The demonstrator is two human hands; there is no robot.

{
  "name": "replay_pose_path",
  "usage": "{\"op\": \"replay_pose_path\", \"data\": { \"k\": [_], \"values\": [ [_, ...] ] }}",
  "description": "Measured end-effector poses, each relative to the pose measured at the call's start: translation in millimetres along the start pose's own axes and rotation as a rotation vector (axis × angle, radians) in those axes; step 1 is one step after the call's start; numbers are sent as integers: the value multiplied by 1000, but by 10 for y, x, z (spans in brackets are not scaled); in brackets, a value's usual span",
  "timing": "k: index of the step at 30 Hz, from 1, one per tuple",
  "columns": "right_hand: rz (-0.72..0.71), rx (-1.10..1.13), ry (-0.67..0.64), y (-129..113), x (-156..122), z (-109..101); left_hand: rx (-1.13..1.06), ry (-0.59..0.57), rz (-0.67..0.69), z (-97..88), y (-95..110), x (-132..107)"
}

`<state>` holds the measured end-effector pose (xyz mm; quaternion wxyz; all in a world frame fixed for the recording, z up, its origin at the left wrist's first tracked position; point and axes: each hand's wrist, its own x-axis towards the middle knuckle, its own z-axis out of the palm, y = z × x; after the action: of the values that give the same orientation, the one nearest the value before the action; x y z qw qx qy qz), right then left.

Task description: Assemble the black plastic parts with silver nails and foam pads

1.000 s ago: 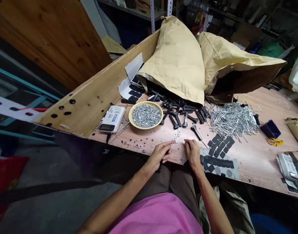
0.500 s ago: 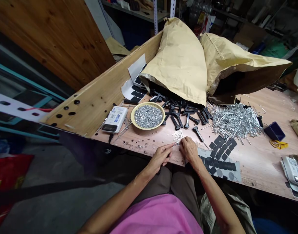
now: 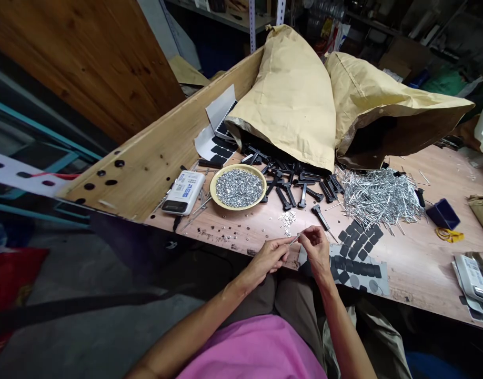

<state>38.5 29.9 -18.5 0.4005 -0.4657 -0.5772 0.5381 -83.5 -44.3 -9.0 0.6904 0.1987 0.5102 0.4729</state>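
Note:
My left hand (image 3: pixel 270 258) pinches a thin metal pin (image 3: pixel 294 240) at the near edge of the wooden table (image 3: pixel 419 263). My right hand (image 3: pixel 314 248) meets the pin's tip with its fingertips pinched together; what they hold is too small to name. A small heap of tiny silver pieces (image 3: pixel 287 218) lies just beyond both hands. Behind it a yellow bowl (image 3: pixel 238 188) is full of small silver parts. A big pile of metal pins (image 3: pixel 378 195) lies to the right, with black plastic parts (image 3: pixel 292 184) spilling from a paper sack (image 3: pixel 291 97).
A second paper sack (image 3: pixel 383 105) lies at the back right. A sheet of black pads (image 3: pixel 354 258) sits by my right hand. A white device (image 3: pixel 185 192) lies left of the bowl. A blue tub (image 3: pixel 443 214) and yellow rubber bands (image 3: pixel 449 234) are at the right.
My right hand left the heap of tiny pieces and drew back to meet the pin held in my left hand. Both hands lifted slightly toward me.

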Motion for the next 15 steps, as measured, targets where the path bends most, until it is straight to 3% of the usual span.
{"op": "replay_pose_path", "data": {
  "k": [15],
  "values": [
    [-115,32,140,79,-120,-59,29,-69,-65,101,138,-45]
  ]
}}
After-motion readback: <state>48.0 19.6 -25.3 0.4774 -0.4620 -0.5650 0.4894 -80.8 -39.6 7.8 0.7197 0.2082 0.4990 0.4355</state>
